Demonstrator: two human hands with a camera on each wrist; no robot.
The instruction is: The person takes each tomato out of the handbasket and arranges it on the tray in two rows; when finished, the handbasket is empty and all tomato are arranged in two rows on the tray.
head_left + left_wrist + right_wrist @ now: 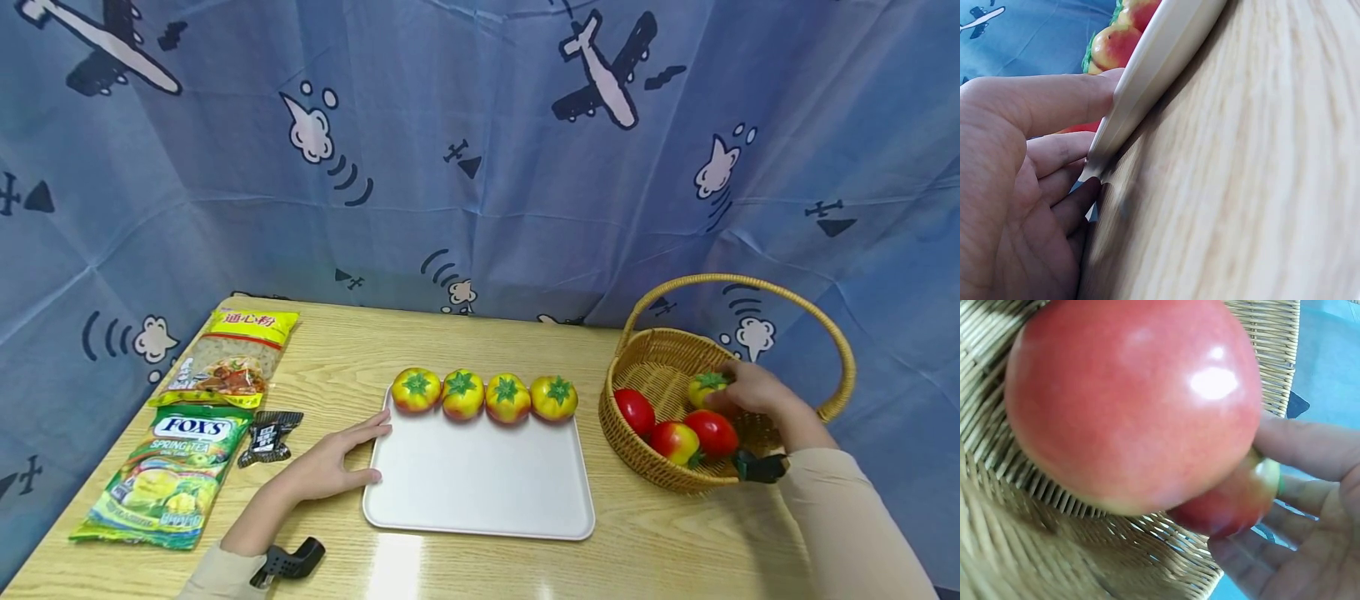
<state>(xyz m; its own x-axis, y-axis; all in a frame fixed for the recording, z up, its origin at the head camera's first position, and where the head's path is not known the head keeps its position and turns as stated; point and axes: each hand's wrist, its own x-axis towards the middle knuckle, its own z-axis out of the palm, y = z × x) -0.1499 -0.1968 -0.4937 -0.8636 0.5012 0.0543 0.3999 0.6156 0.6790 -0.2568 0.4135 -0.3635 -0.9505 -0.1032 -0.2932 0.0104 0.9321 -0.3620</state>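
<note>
Four yellow-and-red fruits (462, 397) with green leafy tops line the far edge of a white tray (480, 479) on a wooden bench (330, 333), and the person's left hand (330, 468), fingers loosely extended and grasping nothing, touches the tray's left edge. Right of the tray, inside a wicker basket (637, 462), the right hand (756, 390) grasps a leafy-topped fruit (703, 388) beside three redder fruits (673, 442). Left of the tray lie a small black packet (268, 437), a green Fox's bag (168, 479) and a yellow-topped food bag (232, 354), with a blue airplane-print curtain (465, 208) beyond.
</note>
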